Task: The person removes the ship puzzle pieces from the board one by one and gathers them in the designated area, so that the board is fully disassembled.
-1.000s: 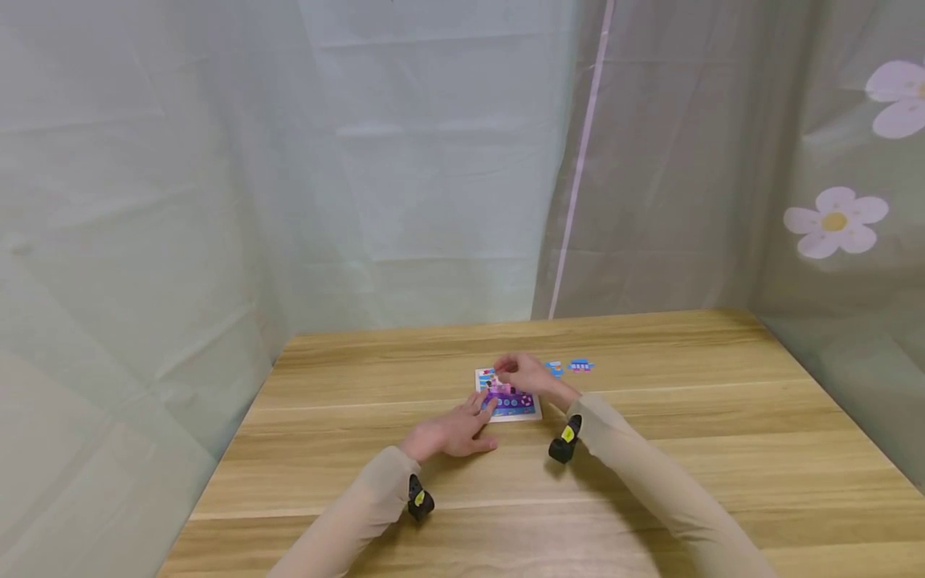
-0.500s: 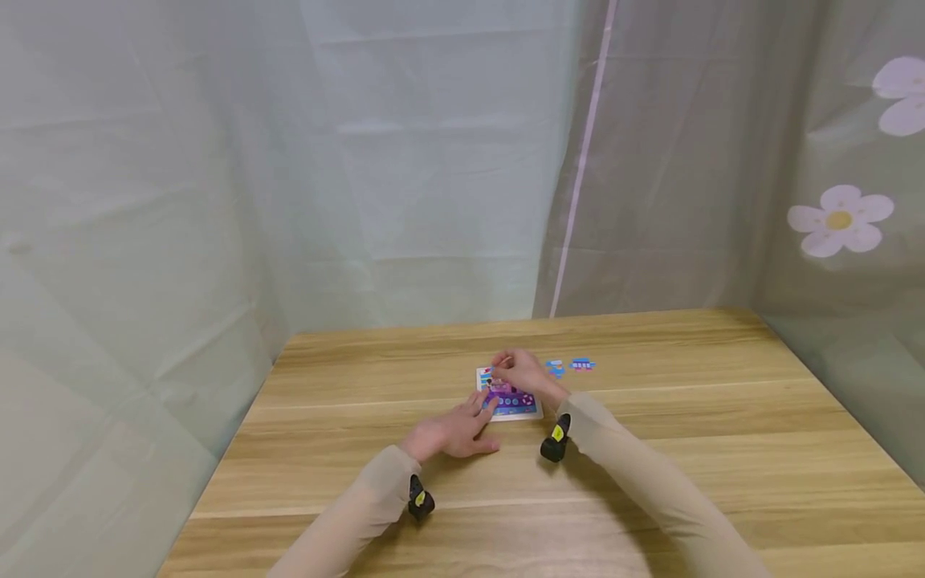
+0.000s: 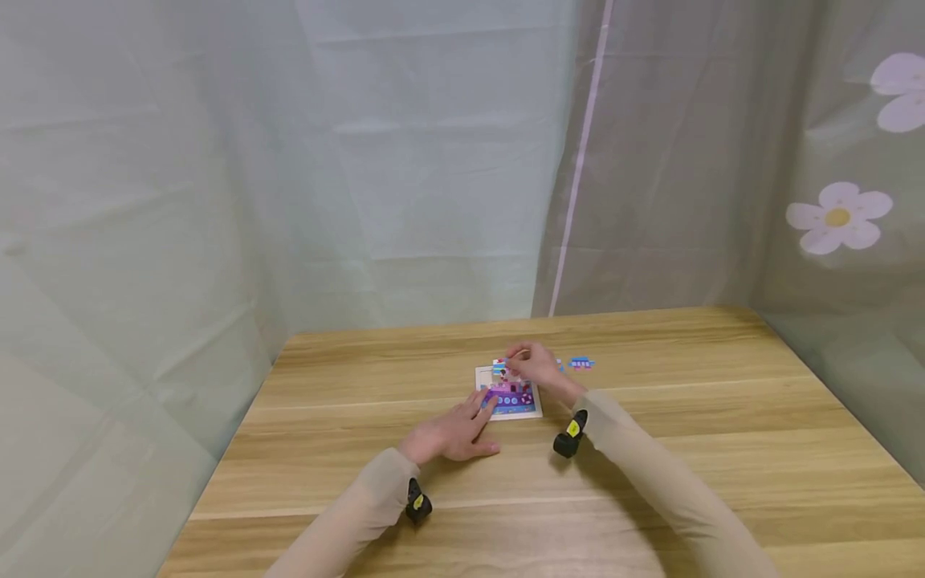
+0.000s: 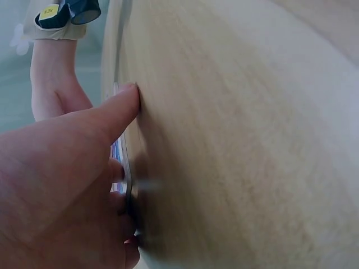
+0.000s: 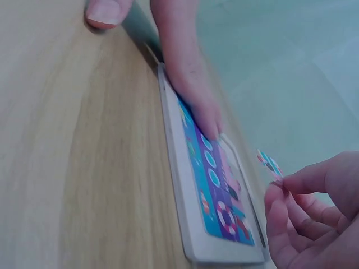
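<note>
A white-framed puzzle board [image 3: 534, 414] with a purple and pink boat picture lies on the table. My left hand [image 3: 457, 432] rests on its left side, fingers stretched over the frame and picture, thumb on the wood. My right hand [image 3: 536, 368] pinches a small puzzle piece [image 5: 270, 164] between thumb and fingertips. That piece, striped white and blue with a red spot, is raised over the board's far edge, apart from it. In the right wrist view, assembled pieces [image 5: 216, 168] show rings and a lifebuoy. The board's upper-left part is bare white.
One loose blue and purple puzzle piece [image 3: 581, 364] lies right of the board. Another loose piece [image 3: 560, 365] is mostly hidden behind my right hand. Wood-grain table [image 3: 650, 498] surrounds them, with a pale curtain [image 3: 433, 177] behind its far edge.
My right hand has lifted the puzzle piece off the board's upper part and moved slightly right and away, baring white there. My left hand stays put.
</note>
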